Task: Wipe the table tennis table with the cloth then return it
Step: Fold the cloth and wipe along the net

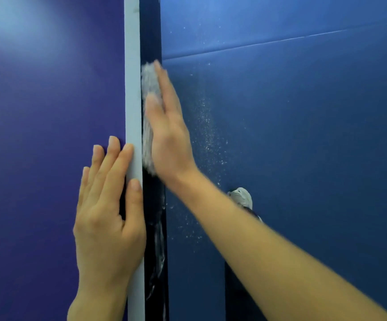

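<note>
While the left hand (104, 216) lies flat on the table (37, 112), fingers straight and close together and holding nothing, its thumb rests along the white border line (132, 89) at the table's edge. Right hand (169, 135): fingers straight, palm turned toward the table's dark side edge (151, 31), pressing the cloth (149, 84) flat against that edge; nothing is curled round the cloth, it is pinned between palm and edge. Fingertips of this hand are blurred. Cloth: pale grey-white, fuzzy and fibrous in texture, folded or bunched into a long narrow pad that runs along the side edge from beyond the fingertips down to the heel of the hand; most of it is hidden behind the hand, so its full shape cannot be told. Table top: deep purple-blue, matte, with a soft light patch at upper left. Side edge below the right wrist shows whitish streaks (157, 251). Blue floor (303, 135) lies to the right, crossed by a thin pale seam (257, 44) and scattered with fine white specks (208, 126) near the table. One light-coloured shoe (242, 198) shows on the floor just behind the right forearm.
</note>
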